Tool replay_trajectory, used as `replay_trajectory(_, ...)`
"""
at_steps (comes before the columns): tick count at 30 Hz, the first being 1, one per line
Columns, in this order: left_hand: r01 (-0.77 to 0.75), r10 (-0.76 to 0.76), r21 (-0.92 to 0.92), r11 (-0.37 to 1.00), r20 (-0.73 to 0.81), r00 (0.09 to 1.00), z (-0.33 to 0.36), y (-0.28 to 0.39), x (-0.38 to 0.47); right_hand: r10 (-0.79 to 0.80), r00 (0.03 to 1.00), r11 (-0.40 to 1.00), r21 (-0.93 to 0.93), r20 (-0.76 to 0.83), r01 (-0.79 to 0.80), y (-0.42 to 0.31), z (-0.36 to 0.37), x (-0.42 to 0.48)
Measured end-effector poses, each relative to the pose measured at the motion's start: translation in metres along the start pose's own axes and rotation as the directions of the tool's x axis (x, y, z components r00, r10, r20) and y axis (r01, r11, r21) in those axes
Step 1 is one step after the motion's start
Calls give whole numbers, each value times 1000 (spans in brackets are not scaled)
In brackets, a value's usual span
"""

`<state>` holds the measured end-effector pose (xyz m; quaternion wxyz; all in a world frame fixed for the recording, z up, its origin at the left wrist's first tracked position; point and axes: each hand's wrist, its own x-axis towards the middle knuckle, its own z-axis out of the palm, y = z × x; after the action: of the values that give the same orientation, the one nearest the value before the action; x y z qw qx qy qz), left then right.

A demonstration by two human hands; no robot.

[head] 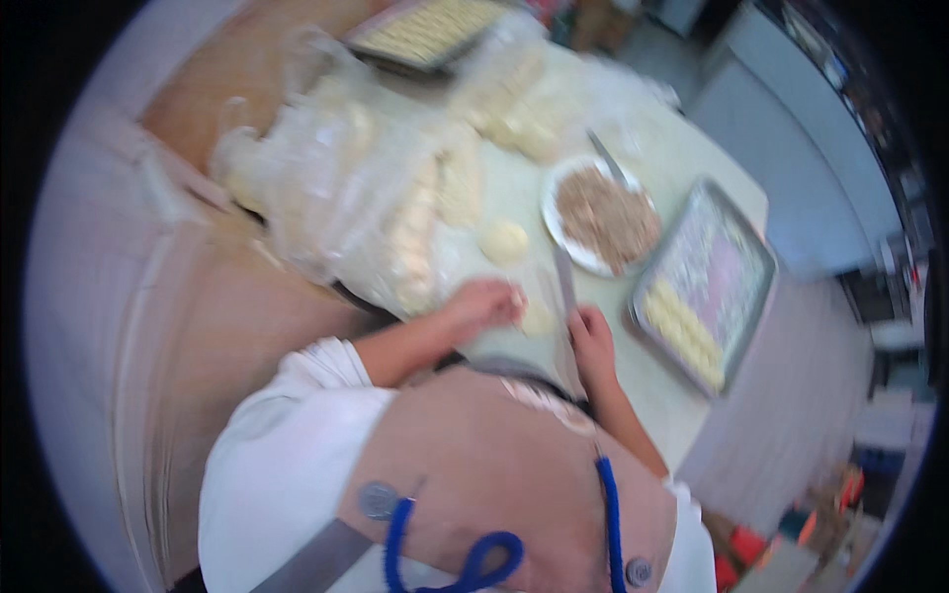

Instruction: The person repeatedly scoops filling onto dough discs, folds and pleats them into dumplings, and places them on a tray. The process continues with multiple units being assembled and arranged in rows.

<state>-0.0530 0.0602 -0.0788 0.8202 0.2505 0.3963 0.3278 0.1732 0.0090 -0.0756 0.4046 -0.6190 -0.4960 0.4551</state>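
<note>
My left hand (pixel 485 302) is at the table's near side, its fingertips by a flat pale dough round (pixel 535 319). Blur hides whether those fingers pinch anything. My right hand (pixel 593 339) grips a flat metal blade (pixel 566 280), perhaps a filling spatula, which points away from me. Beyond my left hand lies a second dough round (pixel 504 242). A white plate (pixel 550 211) of brown crumbly filling (pixel 604 211) sits past the blade's tip. Another metal utensil (pixel 608 157) rests on the plate's far rim.
On the right, a metal tray (pixel 730 278) carries rows of pale dough pieces (pixel 682 333) at its near end. Clear plastic sheeting (pixel 319 170) covers dough on the left, beside rows of dough pieces (pixel 415 230). Another filled tray (pixel 419 33) stands at the far edge.
</note>
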Motion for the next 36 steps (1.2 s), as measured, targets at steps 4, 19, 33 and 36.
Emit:
replay_trajectory(4,-145,102,-251,957,-177,979,-13,58,-5,145,989,972,179,33,-149,18,-14,-3)
replay_trajectory(19,-209,346,631,747,-100,933,-15,93,7,194,976,877,429,96,-217,32,-25,-19)
replay_trajectory(33,-688,308,706,-169,701,643,3,-7,10,-228,973,648,-749,-13,142,-54,-44,50)
replay_trajectory(36,-700,274,638,-322,770,576,6,-9,20,-174,984,572,-809,45,138,-65,-32,60)
